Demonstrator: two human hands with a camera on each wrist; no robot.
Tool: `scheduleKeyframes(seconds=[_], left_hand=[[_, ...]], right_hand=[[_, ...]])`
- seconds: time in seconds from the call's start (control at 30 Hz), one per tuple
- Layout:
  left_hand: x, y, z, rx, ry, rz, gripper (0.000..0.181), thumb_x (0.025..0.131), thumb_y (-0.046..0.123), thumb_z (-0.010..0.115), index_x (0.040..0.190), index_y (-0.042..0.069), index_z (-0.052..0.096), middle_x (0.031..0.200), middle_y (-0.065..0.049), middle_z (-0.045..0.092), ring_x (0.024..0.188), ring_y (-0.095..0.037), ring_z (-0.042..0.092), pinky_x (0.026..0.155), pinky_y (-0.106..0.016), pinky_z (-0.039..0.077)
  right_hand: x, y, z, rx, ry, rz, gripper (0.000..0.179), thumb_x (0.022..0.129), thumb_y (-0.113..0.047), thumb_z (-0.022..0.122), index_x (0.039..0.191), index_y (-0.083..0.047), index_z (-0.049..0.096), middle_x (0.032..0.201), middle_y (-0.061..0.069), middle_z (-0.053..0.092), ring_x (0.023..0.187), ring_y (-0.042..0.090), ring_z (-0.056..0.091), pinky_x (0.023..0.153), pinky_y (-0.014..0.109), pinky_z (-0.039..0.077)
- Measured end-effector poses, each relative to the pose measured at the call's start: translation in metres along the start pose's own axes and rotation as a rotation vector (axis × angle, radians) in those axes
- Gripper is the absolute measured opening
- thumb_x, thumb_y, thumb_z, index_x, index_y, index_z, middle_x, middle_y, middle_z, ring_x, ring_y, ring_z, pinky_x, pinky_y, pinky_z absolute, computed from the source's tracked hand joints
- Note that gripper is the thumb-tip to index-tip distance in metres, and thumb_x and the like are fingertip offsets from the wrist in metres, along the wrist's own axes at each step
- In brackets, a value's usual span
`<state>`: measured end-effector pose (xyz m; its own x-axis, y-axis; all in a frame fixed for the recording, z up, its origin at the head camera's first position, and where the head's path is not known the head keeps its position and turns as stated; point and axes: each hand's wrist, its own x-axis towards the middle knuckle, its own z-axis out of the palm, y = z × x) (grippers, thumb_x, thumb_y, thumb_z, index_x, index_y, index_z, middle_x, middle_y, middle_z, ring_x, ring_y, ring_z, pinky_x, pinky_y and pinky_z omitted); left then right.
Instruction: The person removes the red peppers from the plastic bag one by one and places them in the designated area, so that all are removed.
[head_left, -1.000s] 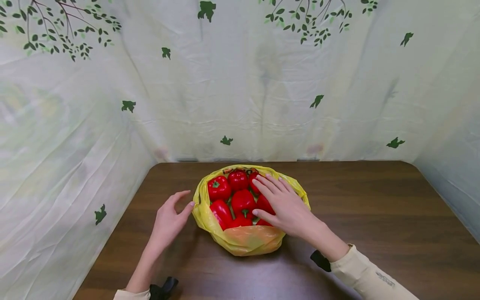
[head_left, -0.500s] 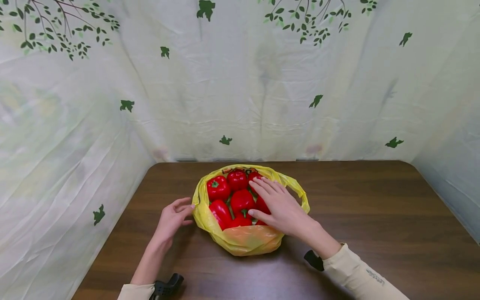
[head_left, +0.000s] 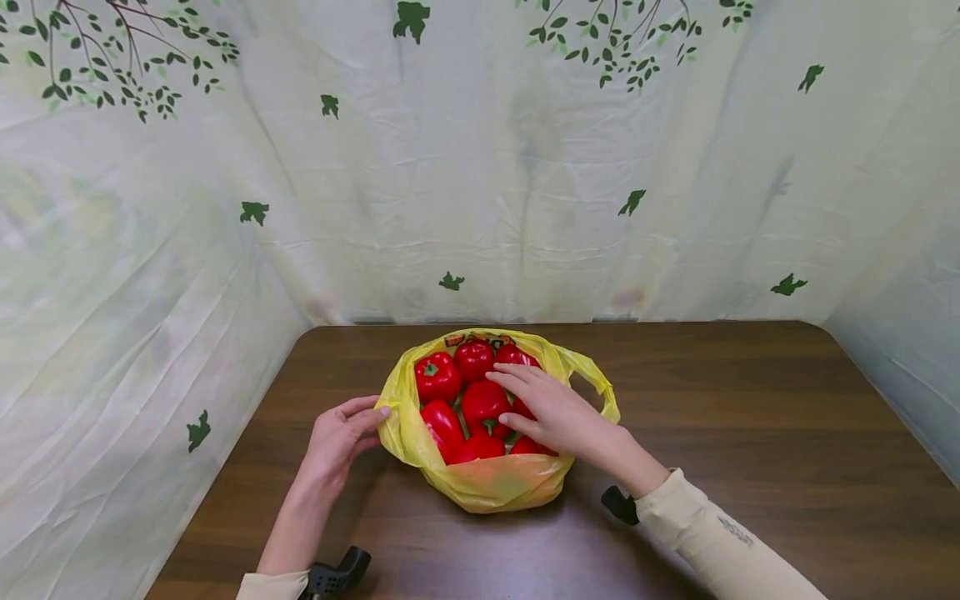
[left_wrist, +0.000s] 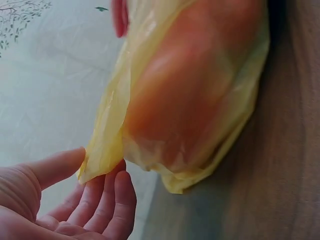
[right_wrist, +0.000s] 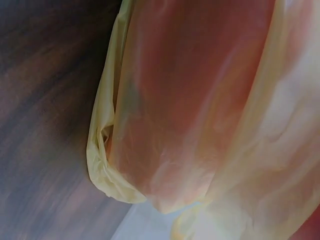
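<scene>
A yellow plastic bag [head_left: 495,487] stands in the head view with its mouth wide, full of several red bell peppers [head_left: 483,406]. At its left rim my left hand [head_left: 339,435] pinches the plastic between thumb and fingers. The left wrist view shows that thumb [left_wrist: 62,166] on one side of the bag edge [left_wrist: 102,160] and the fingers behind it. My right hand [head_left: 558,414] lies over the peppers on the right, fingers extended and thumb apart; whether it presses on them I cannot tell. In the right wrist view the bag's side [right_wrist: 175,115] hides most of that hand.
The bag stands on a dark brown wooden table [head_left: 750,417]. Behind it hangs a pale curtain [head_left: 480,183] printed with leaves and branches. A bag handle loop [head_left: 603,387] stands out at the right.
My left hand has closed on the bag's left rim and drawn it slightly outward. My right hand has slid left and a little lower across the peppers, uncovering the one at the back right.
</scene>
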<state>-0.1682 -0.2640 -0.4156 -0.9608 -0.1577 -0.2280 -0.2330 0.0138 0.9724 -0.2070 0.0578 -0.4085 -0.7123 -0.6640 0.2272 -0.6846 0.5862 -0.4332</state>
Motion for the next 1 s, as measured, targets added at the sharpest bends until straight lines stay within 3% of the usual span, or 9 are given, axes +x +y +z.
scheduleKeyframes(seconds=[0.33,0.63,1.0], left_hand=[[-0.004,0.013,0.001,0.041,0.009,0.043,0.041,0.090,0.017,0.074,0.120,-0.007,0.061,0.095,-0.005,0.073,0.079,-0.017,0.070,0.076,-0.032,0.057],[-0.005,0.017,0.001,0.032,0.007,0.054,0.038,0.089,0.018,0.075,0.116,-0.006,0.062,0.092,-0.004,0.074,0.077,-0.016,0.069,0.074,-0.031,0.057],[-0.004,0.017,-0.002,0.038,0.008,0.054,0.036,0.088,0.019,0.076,0.112,-0.005,0.064,0.090,-0.004,0.071,0.076,-0.018,0.068,0.075,-0.031,0.057]], right_hand=[[0.019,0.012,0.004,0.057,-0.107,-0.068,0.059,0.091,-0.025,0.072,0.144,-0.012,0.049,0.145,0.004,0.048,0.135,0.022,0.041,0.111,0.039,0.034],[0.030,0.020,0.005,0.078,-0.213,-0.036,0.057,0.087,-0.025,0.076,0.140,-0.017,0.054,0.142,0.002,0.050,0.131,0.019,0.045,0.108,0.038,0.038],[0.037,0.024,0.011,0.054,-0.207,-0.045,0.050,0.085,-0.025,0.078,0.131,-0.016,0.061,0.138,0.002,0.053,0.127,0.020,0.048,0.107,0.038,0.039]])
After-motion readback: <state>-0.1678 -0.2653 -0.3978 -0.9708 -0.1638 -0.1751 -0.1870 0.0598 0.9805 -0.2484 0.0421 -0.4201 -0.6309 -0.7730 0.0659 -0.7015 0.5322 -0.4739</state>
